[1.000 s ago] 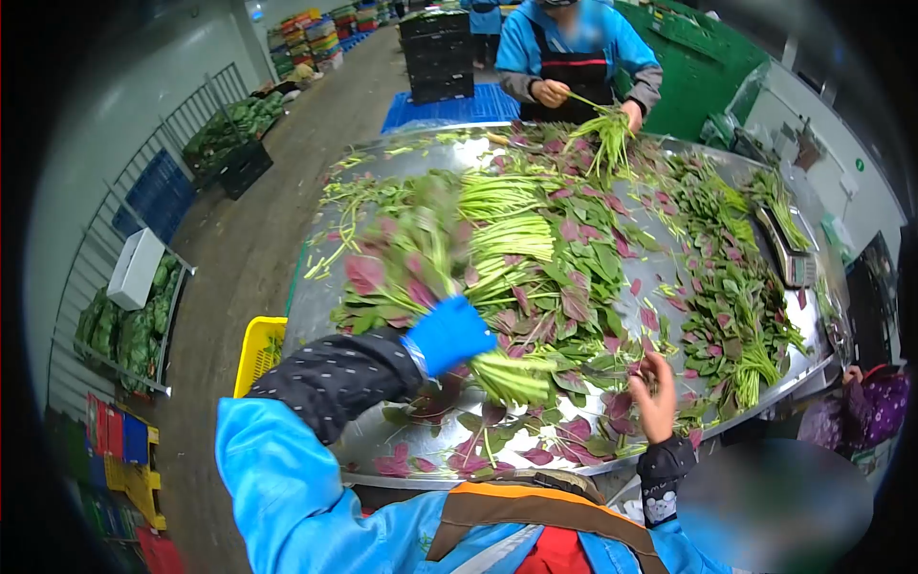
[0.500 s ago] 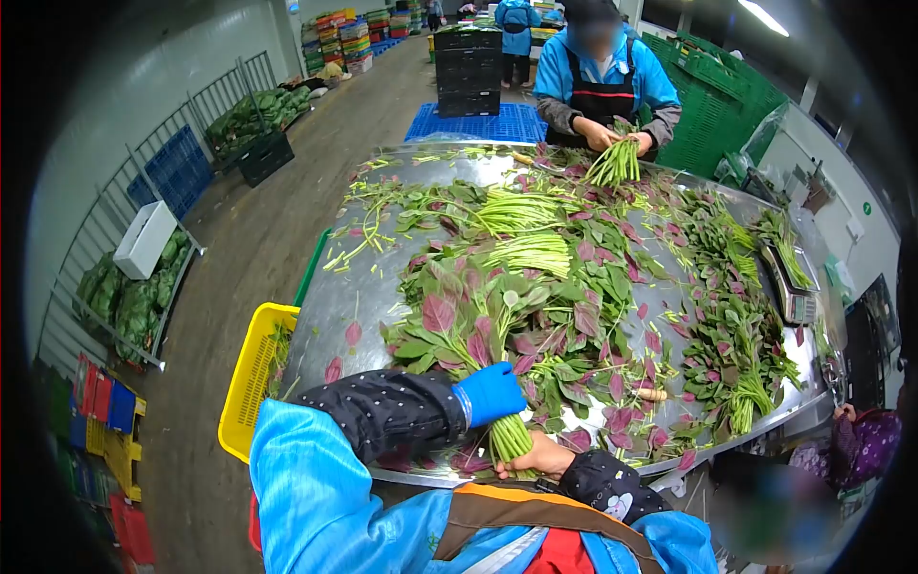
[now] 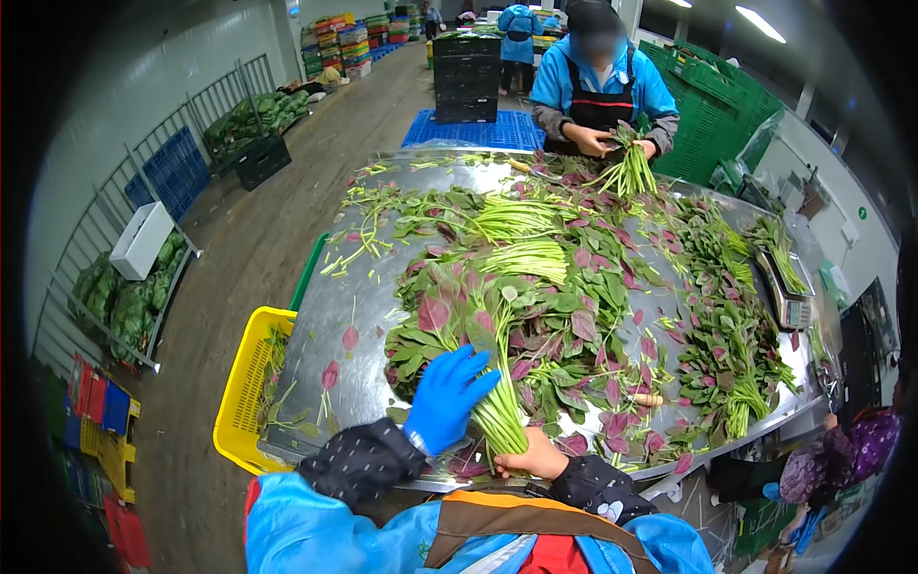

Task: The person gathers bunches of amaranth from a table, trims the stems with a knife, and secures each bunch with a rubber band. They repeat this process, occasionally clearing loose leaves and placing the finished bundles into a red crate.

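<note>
My right hand [image 3: 537, 455], bare, is wrapped around the cut stem ends of a bunch of amaranth [image 3: 499, 418] at the near edge of the metal table [image 3: 316, 356]. The bunch's green and purple-red leaves point away from me. In a blue glove, my left hand [image 3: 448, 396] is open beside the stems, fingers spread and fingertips at the left of the bunch. Loose amaranth [image 3: 550, 320] lies heaped just beyond both hands. To the right of the heap rests a tool with a wooden handle [image 3: 648, 399].
Across the table a person [image 3: 602, 96] holds another bunch [image 3: 631, 172]. Finished-looking bunches line the right side near a scale [image 3: 792, 304]. A yellow basket [image 3: 239, 407] stands at the table's left edge. Another person [image 3: 851, 454] is at lower right.
My left hand has let go of the stems and moved left, its fingers spreading. My right hand keeps its grip. The person opposite has tilted their bunch and shifted it slightly right.
</note>
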### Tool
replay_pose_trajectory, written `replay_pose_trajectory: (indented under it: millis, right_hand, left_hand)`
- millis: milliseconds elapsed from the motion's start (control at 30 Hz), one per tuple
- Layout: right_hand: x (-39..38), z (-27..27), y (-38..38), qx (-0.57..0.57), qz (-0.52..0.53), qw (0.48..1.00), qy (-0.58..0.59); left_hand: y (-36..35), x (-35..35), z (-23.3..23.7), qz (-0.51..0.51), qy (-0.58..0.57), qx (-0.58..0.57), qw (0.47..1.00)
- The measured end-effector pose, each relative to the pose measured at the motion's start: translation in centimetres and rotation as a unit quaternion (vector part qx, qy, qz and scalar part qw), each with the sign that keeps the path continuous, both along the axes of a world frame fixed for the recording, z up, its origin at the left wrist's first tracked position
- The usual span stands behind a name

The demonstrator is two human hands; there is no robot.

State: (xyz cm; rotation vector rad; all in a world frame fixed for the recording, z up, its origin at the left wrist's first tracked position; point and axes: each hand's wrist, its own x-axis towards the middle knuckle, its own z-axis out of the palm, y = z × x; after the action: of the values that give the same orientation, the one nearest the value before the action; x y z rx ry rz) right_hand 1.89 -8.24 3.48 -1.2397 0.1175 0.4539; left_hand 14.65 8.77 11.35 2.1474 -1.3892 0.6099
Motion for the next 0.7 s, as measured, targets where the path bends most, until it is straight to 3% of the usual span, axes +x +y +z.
replay_pose_trajectory:
  millis: [67,133,200,233,267,300,333,400,467,533,600,700]
  right_hand:
    - [-0.1,1.9,-0.1,-0.020,-0.013,0.999,-0.048]
    - [0.0,2.1,-0.2,0.000,-0.021,0.998,-0.053]
    - [0.3,-0.3,-0.3,0.059,-0.012,0.998,-0.015]
    - [0.2,-1.2,-0.1,0.108,-0.017,0.994,0.026]
    - [0.4,-2.3,-0.1,0.137,-0.006,0.989,0.058]
    - [0.4,-3.4,-0.2,0.166,0.006,0.982,0.094]
    - [-0.1,-4.5,-0.2,0.196,0.017,0.971,0.134]
    - [-0.2,-4.0,0.0,0.166,0.009,0.975,0.151]
    - [-0.5,-2.9,-0.2,0.193,-0.045,0.964,0.177]
    - [-0.7,-4.0,-1.6,0.261,-0.050,0.947,0.180]
    - [-0.7,-4.1,-2.6,0.306,-0.051,0.936,0.166]
    - [-1.7,-4.4,-3.3,0.286,-0.028,0.946,0.151]
  left_hand:
    - [2.1,-2.1,-1.1,0.001,0.019,-0.141,0.990]
    - [3.2,-3.9,-2.2,0.004,0.145,-0.160,0.976]
    - [3.7,-3.7,-5.8,-0.006,0.303,-0.089,0.949]
    - [3.1,-3.7,-10.1,-0.033,0.515,-0.148,0.844]
    - [1.7,-4.1,-9.9,-0.058,0.697,-0.199,0.687]
    - [0.9,-2.9,-9.2,-0.070,0.851,-0.086,0.514]
    - [-0.2,-3.2,-9.9,-0.120,0.924,-0.159,0.325]
    - [-2.3,-3.4,-12.7,-0.226,0.920,-0.193,0.254]
    - [-4.1,-3.3,-14.6,-0.226,0.868,-0.171,0.407]
    - [-5.2,-3.4,-12.4,-0.180,0.905,-0.188,0.338]
    - [-5.4,-2.8,-14.6,-0.205,0.908,-0.155,0.330]
    - [-6.8,-4.3,-15.8,-0.149,0.890,-0.174,0.395]
